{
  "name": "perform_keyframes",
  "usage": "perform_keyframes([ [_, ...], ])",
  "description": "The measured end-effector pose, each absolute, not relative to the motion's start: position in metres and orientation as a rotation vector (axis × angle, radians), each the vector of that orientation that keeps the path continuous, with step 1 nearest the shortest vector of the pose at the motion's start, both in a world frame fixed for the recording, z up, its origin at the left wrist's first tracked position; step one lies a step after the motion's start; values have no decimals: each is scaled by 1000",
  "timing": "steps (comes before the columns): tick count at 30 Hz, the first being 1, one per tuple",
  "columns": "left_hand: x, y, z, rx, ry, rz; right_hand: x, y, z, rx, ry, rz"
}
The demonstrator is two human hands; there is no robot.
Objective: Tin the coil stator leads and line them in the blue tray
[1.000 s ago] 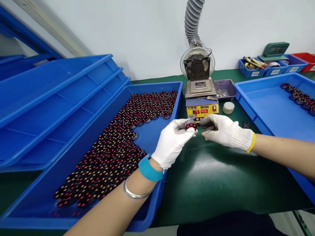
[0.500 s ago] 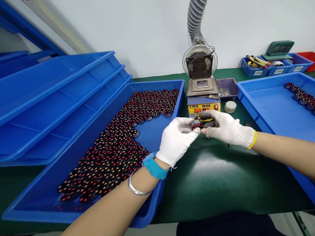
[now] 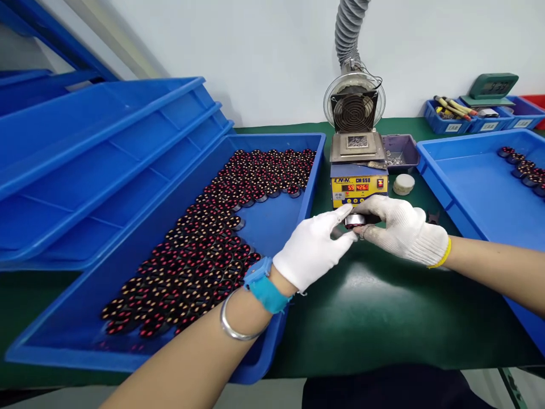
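In front of the yellow-and-blue soldering pot (image 3: 360, 184), both gloved hands meet at one small round motor (image 3: 355, 221), its silvery side facing me. My left hand (image 3: 313, 247) has thumb and fingertips closed at its left edge. From the right, my right hand (image 3: 398, 230) pinches the same piece between thumb and fingers; part of it is hidden by the glove. Left of the hands, a blue tray (image 3: 272, 224) bears many similar round black motors (image 3: 200, 255) with red and copper-coloured spots.
A fume fan (image 3: 354, 112) with a grey hose (image 3: 349, 28) stands behind the pot. To the right are a round white tin (image 3: 403, 184), a small purple-grey bin (image 3: 400, 149) and another blue tray (image 3: 464, 182) with several motors. Stacked blue trays (image 3: 106, 165) lean at left.
The motor has turned from showing its red-spotted face to showing its silvery side. My right hand's fingers have closed onto it. The view has shifted slightly.
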State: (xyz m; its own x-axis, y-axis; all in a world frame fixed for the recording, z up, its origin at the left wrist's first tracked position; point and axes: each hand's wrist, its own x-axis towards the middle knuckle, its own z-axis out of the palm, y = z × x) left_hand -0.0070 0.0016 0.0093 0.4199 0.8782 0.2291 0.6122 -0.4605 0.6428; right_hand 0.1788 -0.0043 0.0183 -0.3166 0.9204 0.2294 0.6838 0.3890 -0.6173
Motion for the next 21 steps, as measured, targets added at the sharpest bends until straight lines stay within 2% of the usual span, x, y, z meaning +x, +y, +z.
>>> perform_keyframes([
  [7,-17,-1,33,1749,1172,452,183,9,19,-1550,-1902,725],
  [11,-20,2,33,1740,1243,656,190,19,12,-1579,-1684,1033],
  [14,-12,5,23,1639,1179,787,189,18,13,-1487,-1623,1141],
  [18,0,3,14,1427,966,677,182,11,18,-1462,-1632,1143],
  [21,0,1,18,1348,986,600,180,12,14,-1476,-1594,1121],
])
